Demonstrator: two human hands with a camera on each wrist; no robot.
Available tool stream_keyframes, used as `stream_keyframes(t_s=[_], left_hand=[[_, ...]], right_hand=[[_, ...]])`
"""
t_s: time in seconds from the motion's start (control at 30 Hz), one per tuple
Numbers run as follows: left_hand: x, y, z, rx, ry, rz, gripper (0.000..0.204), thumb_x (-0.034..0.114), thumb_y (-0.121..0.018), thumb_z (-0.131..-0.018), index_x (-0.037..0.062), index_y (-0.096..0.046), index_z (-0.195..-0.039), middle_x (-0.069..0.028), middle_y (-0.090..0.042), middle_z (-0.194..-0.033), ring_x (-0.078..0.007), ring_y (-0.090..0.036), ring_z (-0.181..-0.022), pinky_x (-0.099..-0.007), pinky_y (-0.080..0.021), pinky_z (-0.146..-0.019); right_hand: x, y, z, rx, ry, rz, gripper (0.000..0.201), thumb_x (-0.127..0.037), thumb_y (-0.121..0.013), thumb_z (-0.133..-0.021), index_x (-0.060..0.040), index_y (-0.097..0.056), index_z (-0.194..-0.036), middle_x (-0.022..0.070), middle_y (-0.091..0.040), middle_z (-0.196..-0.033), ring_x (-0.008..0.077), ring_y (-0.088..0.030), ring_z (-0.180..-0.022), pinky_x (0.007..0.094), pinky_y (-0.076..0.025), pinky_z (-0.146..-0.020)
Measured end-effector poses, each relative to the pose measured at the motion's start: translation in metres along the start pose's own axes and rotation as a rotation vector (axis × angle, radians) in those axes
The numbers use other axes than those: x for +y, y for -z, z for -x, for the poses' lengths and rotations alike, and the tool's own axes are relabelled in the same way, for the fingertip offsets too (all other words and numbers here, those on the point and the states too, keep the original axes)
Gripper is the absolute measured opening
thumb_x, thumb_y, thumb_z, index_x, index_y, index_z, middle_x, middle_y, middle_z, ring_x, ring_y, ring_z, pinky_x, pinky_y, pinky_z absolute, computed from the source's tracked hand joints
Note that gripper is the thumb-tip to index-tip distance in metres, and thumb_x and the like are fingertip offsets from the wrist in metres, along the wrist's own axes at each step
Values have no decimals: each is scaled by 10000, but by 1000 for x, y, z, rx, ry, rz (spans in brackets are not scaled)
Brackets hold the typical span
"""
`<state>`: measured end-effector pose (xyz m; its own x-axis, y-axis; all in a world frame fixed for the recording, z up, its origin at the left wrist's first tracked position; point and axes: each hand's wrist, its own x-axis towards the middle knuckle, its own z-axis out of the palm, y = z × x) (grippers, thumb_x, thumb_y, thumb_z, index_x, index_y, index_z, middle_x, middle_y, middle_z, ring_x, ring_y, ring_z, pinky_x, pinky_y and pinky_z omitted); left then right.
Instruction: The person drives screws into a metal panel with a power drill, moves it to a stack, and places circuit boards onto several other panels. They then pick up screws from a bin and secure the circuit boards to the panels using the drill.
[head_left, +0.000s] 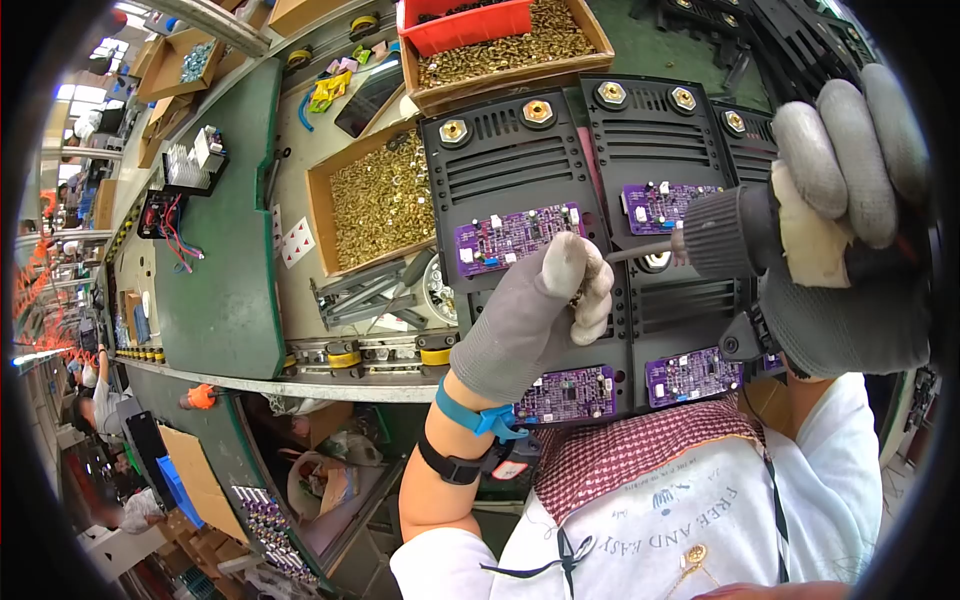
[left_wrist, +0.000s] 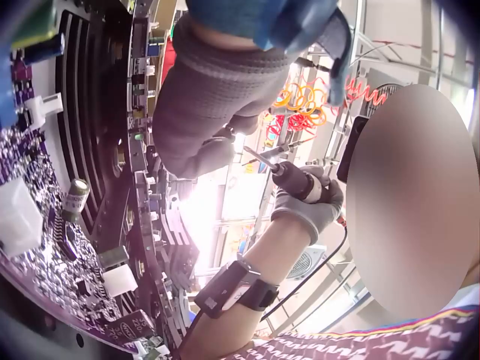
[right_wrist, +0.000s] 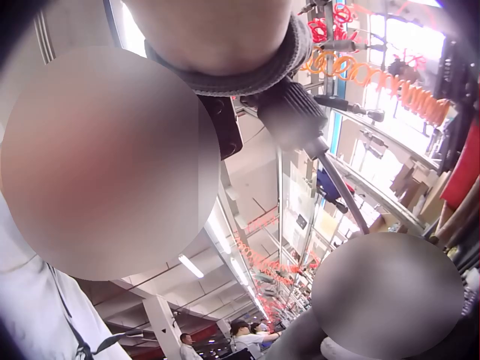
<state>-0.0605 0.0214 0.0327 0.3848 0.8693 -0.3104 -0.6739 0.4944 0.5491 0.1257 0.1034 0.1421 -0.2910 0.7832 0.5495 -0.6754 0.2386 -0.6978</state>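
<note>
My right hand, in a grey glove, grips a power screwdriver with a black ribbed collar. Its long bit points left, and the tip is right at the fingertips of my left hand. That gloved left hand has its fingers curled in toward the thumb; I cannot tell what is between them. Beneath it lie black vented panels bearing purple circuit boards and brass hex fittings. In the left wrist view, the screwdriver again aims at the left glove.
An open carton of small brass parts stands left of the panels. Behind is another carton with a red bin in it. Metal brackets lie near the yellow rollers. A green board is farther left.
</note>
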Motion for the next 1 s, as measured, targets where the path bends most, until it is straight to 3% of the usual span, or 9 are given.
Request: stream_keyframes(t_s=[0.07, 0.13, 0.27, 0.63, 0.87, 0.93, 1.0], left_hand=[[3, -1, 0, 21, 58, 53, 448, 517, -547, -901, 73, -515, -944, -24, -502, -767, -106, -404, -583, -238, -335, -512], [4, -1, -1, 116, 82, -100, 487, 545, -556, -881, 65, -522, -952, -28, -505, -762, -108, -401, -578, -245, -333, -508], [-1, -5, 0, 141, 16, -124, 510, 552, -578, -863, 56, -525, -968, -28, -510, -758, -111, -396, -566, -251, -328, -500], [-11, -3, -1, -49, -3, 241, 370, 421, -606, -892, 90, -587, -1054, 3, -517, -764, -85, -363, -545, -241, -312, -497], [-15, -12, 0, -54, -54, 312, 350, 385, -609, -899, 73, -581, -1056, 15, -525, -764, -77, -358, -551, -224, -315, -502], [-14, -20, 1, 69, -106, 336, 346, 366, -614, -899, 57, -574, -1050, 6, -544, -776, -80, -365, -554, -216, -317, -504], [-17, -15, -1, 39, -110, 348, 344, 360, -614, -900, 52, -571, -1048, -2, -557, -791, -82, -380, -558, -219, -321, -504]], right_hand=[[0, 1, 0, 1, -3, -6, 142, -206, -487, -921, -76, -532, -890, -8, -387, -725, 95, -409, -627, 285, -353, -630], [1, 1, 1, 3, -6, -5, 154, -217, -487, -921, -73, -531, -891, -4, -393, -725, 99, -417, -625, 289, -359, -630], [3, 1, 2, 4, -11, -11, 178, -238, -487, -920, -67, -529, -894, 4, -406, -726, 107, -431, -621, 297, -369, -629], [6, 1, 2, -10, -12, -9, 249, -297, -489, -920, -51, -523, -902, 26, -441, -728, 130, -469, -610, 318, -397, -625], [8, -1, 1, -18, -6, -2, 295, -334, -489, -919, -40, -519, -907, 40, -463, -729, 145, -494, -603, 332, -415, -623], [8, 0, 1, -19, -9, 2, 308, -344, -490, -919, -37, -518, -908, 44, -469, -730, 149, -501, -601, 336, -420, -623], [8, 0, 0, -20, -6, 4, 322, -355, -490, -919, -34, -517, -910, 48, -475, -730, 153, -508, -599, 340, -425, -622]])
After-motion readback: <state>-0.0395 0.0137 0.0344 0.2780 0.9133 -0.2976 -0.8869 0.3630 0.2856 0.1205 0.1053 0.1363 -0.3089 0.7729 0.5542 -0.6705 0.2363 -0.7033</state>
